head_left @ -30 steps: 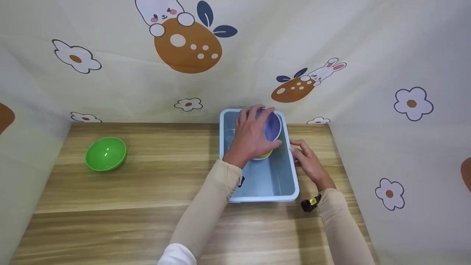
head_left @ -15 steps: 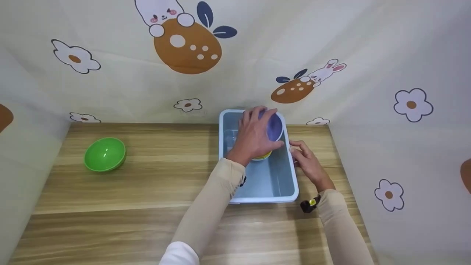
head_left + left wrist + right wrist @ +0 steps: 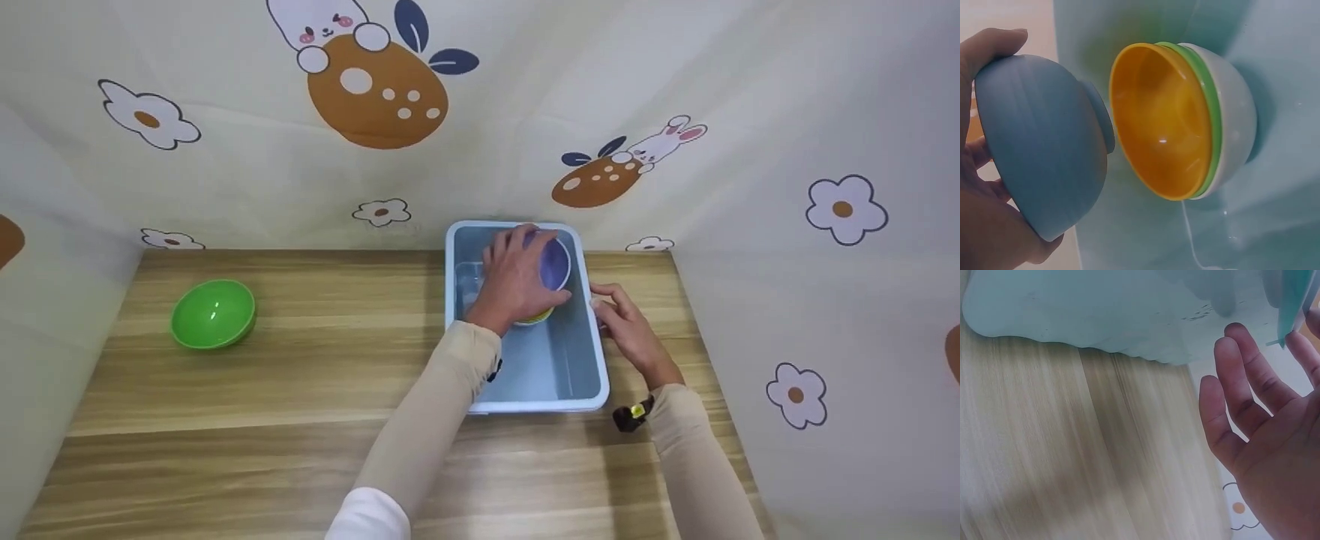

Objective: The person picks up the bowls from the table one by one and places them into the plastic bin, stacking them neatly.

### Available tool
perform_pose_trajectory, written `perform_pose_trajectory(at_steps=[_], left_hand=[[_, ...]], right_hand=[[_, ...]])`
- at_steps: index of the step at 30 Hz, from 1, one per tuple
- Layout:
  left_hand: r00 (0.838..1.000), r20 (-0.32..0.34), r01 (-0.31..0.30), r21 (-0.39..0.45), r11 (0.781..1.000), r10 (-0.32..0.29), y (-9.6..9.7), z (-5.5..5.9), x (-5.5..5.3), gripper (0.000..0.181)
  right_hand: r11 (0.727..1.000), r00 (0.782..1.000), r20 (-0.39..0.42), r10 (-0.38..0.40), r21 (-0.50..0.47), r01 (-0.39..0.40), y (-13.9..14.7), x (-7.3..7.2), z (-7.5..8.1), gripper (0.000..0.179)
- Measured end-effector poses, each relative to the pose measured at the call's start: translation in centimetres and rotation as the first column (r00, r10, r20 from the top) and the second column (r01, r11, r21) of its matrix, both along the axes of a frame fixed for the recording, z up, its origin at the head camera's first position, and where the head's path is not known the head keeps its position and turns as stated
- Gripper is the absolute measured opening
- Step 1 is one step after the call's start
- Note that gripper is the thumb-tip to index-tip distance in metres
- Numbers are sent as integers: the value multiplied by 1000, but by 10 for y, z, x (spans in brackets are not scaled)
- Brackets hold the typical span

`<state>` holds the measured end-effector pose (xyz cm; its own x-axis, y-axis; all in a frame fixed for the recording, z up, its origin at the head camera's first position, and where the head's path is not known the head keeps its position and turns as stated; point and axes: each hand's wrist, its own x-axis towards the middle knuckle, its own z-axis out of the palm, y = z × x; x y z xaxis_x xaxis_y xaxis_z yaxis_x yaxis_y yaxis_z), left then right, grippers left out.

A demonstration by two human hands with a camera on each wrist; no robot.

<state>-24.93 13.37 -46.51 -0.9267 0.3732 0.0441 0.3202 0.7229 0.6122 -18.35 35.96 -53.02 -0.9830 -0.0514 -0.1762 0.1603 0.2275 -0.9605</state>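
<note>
A purple-blue bowl (image 3: 556, 264), white-edged in the head view, is gripped by my left hand (image 3: 517, 281) with fingers and thumb spread across its rim. The left wrist view shows the base of this bowl (image 3: 1044, 140) facing a nested stack: a yellow bowl (image 3: 1162, 124) innermost, then a green bowl (image 3: 1210, 107) and a white bowl (image 3: 1238, 112). This stack sits inside a light blue plastic bin (image 3: 536, 375), mostly hidden under my left hand from above. Outside the bin's right wall, my right hand (image 3: 634, 334) touches the rim with extended, slightly bent fingers.
A separate green bowl (image 3: 214, 315) stands upright on the wooden table (image 3: 337, 375) at the far left. Behind the bin rises a patterned cloth wall (image 3: 480, 172), and another stretch of cloth (image 3: 862, 315) borders the table on the right.
My left hand and the purple-blue bowl have shifted slightly down and left in the head view. The right hand stays at the bin's rim.
</note>
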Motion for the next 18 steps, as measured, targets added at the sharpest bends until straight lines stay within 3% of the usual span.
perform_pose_trajectory(at_steps=[12,18], left_hand=[[999,31,11,25,1000,-12,1,-18,-6,90],[999,39,34,25,999,-35,2,-27,-6,90]], right_hand=[[999,1000,-30,7,-47,-8,-1,-1,-3,40],[998,999,-19,-29,-61,28,-2,1,-5,37]])
